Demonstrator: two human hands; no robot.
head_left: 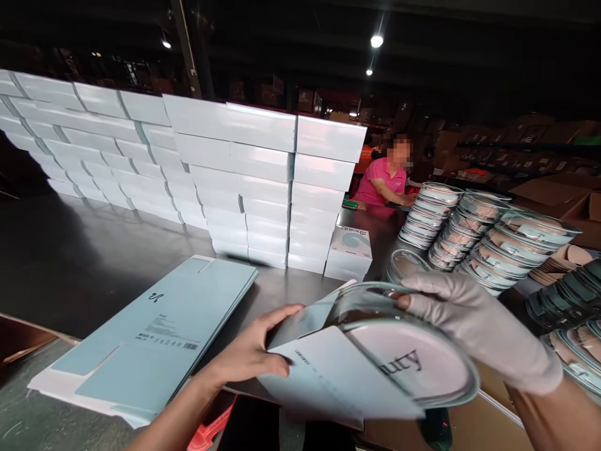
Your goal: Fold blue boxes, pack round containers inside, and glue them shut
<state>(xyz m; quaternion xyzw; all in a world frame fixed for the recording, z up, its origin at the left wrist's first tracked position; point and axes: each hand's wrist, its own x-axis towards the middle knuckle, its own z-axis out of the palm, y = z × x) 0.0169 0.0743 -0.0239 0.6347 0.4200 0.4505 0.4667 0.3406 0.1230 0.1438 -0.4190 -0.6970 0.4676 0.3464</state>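
Note:
My bare left hand (pixel 256 351) grips a pale blue cardboard box (pixel 323 369), thumb on its near face and fingers on the far side. Partly inside the box's open end sits an oval clear-lidded case (pixel 417 363) with a pale panel lettered "uty"; the rest of the word is hidden by the cardboard. My right hand (pixel 474 322), in a white glove with bare fingertips, is closed on the upper rim of that case. To the left lies a stack of flat blue carton blanks (pixel 154 319) with printing and a barcode.
A long wall of stacked white boxes (pixel 235 169) runs along the dark table (pixel 107 238). One printed box (pixel 350 250) stands at its right end. Stacks of oval clear cases (pixel 507 250) rise at the right. A person in a pink shirt (pixel 382 178) is behind the table.

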